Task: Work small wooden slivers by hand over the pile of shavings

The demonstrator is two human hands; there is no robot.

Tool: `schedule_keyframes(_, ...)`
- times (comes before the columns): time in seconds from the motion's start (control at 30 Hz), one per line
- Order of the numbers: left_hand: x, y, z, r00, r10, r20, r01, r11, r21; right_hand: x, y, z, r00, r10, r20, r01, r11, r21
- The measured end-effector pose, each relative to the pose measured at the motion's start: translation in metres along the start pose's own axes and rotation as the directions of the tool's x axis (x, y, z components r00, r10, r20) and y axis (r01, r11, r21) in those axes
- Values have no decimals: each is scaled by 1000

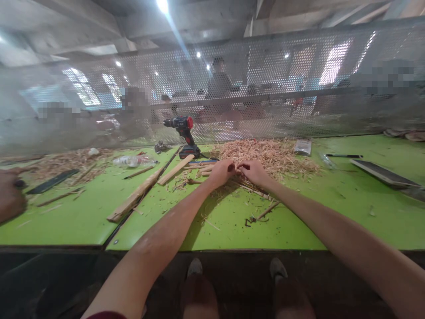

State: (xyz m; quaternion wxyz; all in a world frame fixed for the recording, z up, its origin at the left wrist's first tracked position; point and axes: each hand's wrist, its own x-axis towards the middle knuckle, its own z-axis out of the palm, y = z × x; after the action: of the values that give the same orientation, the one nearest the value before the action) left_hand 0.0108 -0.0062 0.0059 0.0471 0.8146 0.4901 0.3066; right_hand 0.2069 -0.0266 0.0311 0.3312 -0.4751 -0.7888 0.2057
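Note:
Both my hands meet over the green table [212, 230], at the near edge of a large heap of pale wood shavings [265, 153]. The fingers of my left hand [222, 172] are curled together, close to the fingertips of my right hand [254, 172], which are pinched. Something small may be between them, but it is too small to make out. Thin wooden sticks [254, 189] lie just under and beside my right hand. A short twig [268, 210] rests nearer the table's front edge.
A cordless drill [186, 135] stands beyond my left hand, with a flat wood strip [175, 169] before it. Left are a long wooden piece [136, 197], a plastic bottle [134, 160] and another person's hand [11, 195]. A dark flat board [385, 173] lies right. A perforated screen [275, 102] stands behind.

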Motion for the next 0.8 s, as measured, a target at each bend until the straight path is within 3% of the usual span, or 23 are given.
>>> schedule_keyframes(0.3,-2,3,4,999,32,-8,-32,999,-37,2,1,-1,997,-56,-48,55,998,-35)
schedule_keyframes(0.8,-3,-1,9,998,44,-50,-45,999,-16,4,7,4,998,-31,-51,24,991,-132)
